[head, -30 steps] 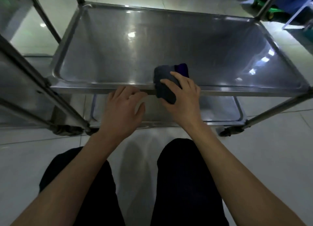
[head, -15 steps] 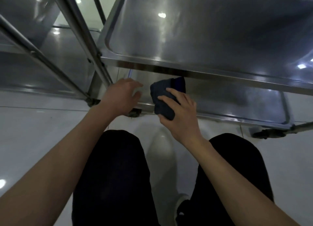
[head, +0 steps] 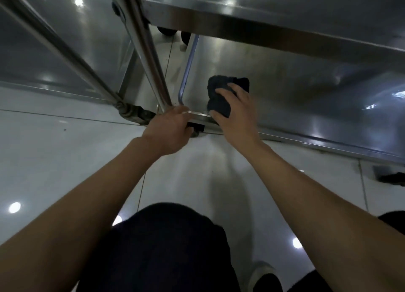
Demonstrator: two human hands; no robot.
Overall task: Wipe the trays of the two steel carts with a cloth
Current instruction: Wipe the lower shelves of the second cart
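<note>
Both hands have dropped from the upper tray's front rim to the bottom of the cart, and the view has sunk with them as the person crouches. Right hand [head: 235, 114] now has the dark cloth [head: 220, 96] down on the lower tray [head: 306, 99], close to that tray's near left corner, with the fingers curled over the folded wad and the thumb tucked at its near edge, so the grip is closed on the cloth and pressing it to the steel. Left hand [head: 169, 130] is wrapped round the tray's front rim at the corner, just beside the foot of the cart post [head: 151, 72]; its fingertips go under the rim and cannot be seen. The upper tray [head: 241, 22] overhangs the work, its edge crossing the top of the view. What the coming stroke turns on, by my reading: the cloth sits at the left end of the lower tray, whose long axis runs away to the right, so nearly all the unwiped steel lies rightward and farther in from the right hand. That hand is the one placed to sweep that way, while the left seems set to steady the cart. A second cart [head: 43, 50] stands to the left, on the pale tiled floor [head: 65, 160].
</note>
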